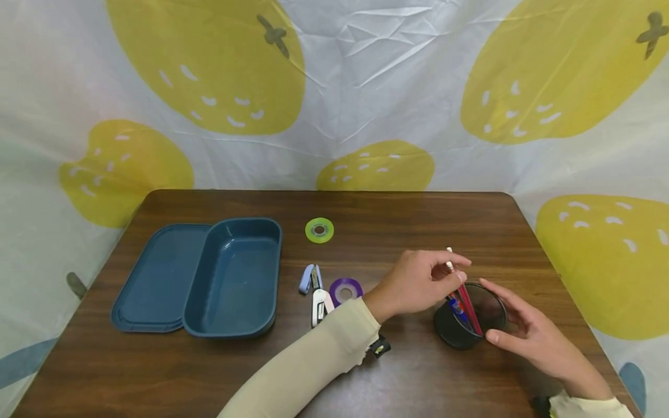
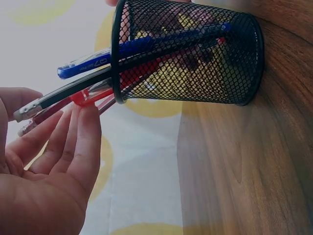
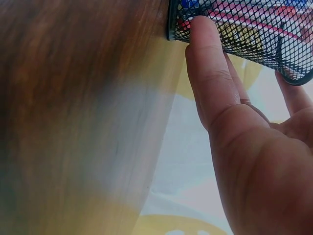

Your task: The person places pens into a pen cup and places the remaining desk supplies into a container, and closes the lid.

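Toward the table's right side, my right hand (image 1: 538, 334) holds a black mesh pen cup (image 1: 455, 331), its thumb on the near side and its fingers around the far side. My left hand (image 1: 418, 284) is over the cup's mouth, fingers loosely spread around the upper ends of the pens and pencils. In the left wrist view, a blue gel pen (image 2: 88, 65), a dark pencil (image 2: 73, 87) with a white eraser and a dark red pencil (image 2: 49, 110) lean out of the cup (image 2: 190, 63). A fingertip meets the red pen (image 2: 87, 95) there.
A blue container (image 1: 235, 278) stands on the left, beside its lid (image 1: 157, 278). Between it and my left arm lie a green tape roll (image 1: 312, 238), a purple tape roll (image 1: 334, 287), a blue-handled staple remover (image 1: 305, 280) and a white item (image 1: 317, 310), partly behind the sleeve.
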`<state>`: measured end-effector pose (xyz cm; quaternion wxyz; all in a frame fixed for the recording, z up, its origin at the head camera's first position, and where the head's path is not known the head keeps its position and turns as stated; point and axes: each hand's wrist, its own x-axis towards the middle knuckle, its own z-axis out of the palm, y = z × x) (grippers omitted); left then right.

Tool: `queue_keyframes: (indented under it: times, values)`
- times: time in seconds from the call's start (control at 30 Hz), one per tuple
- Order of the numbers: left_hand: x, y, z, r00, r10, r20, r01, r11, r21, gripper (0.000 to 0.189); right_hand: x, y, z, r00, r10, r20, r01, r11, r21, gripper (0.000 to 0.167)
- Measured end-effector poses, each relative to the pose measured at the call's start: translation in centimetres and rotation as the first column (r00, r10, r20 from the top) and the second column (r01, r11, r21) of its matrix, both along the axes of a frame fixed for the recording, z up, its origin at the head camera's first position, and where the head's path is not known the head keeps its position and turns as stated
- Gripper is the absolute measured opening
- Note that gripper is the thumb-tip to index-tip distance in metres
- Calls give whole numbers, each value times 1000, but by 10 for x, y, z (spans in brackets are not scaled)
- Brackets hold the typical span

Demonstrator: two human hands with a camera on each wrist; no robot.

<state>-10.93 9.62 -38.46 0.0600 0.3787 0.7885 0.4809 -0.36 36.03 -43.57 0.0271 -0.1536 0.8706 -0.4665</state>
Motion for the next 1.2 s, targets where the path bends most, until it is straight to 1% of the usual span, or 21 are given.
queue_keyframes:
  times: [0.1, 0.13, 0.2, 0.3, 0.37, 0.53, 0.63, 0.77, 0.9, 1.07, 1.13, 1.2]
  values:
    - [-1, -1, 0, 1000, -21, 22, 21, 1000, 7, 30, 1, 1, 0, 1000, -1, 1, 1, 1000, 18, 84]
    - [-1, -2, 0, 999, -28, 36, 28, 999, 15, 30, 1, 1, 0, 1000, 0, 2, 0, 1000, 23, 84]
    - [-1, -3, -1, 995, -45, 86, 41, 998, 48, 30, 1, 1, -1, 1000, -3, -1, 3, 1000, 23, 84]
    - [-1, -6, -2, 989, -51, 142, 37, 995, 97, 28, 0, 0, -1, 1000, -5, -3, 5, 1000, 13, 84]
    - [-1, -8, -3, 985, -50, 167, 29, 992, 125, 27, 0, 0, -2, 1000, -5, -2, 5, 1000, -5, 84]
    - [-1, -12, -6, 988, -11, 156, -16, 985, 169, 29, 0, 0, -3, 1000, -2, 0, 2, 999, -36, 84]
    - [-2, -15, -4, 989, 8, 149, -39, 977, 208, 27, 0, 0, -3, 1000, -2, -4, 2, 999, -39, 84]
    - [-3, -22, 0, 986, 20, 164, -61, 966, 250, 23, -1, -1, -1, 1000, -7, -6, 7, 1000, -28, 84]
    - [-4, -32, 1, 983, 40, 181, -87, 962, 258, 22, -2, -1, 2, 1000, -5, -17, 5, 1000, 9, 84]
    - [-3, -47, 4, 978, 54, 204, -107, 960, 257, 22, -3, -2, 5, 999, 6, -33, -5, 1000, 30, 83]
    - [-2, -53, 5, 979, 59, 197, -110, 959, 262, 22, -3, -4, 6, 999, 4, -42, -3, 1000, 29, 83]
    - [-2, -59, 7, 980, 66, 186, -115, 957, 268, 22, -3, -6, 8, 998, -18, -62, 20, 999, 44, 82]
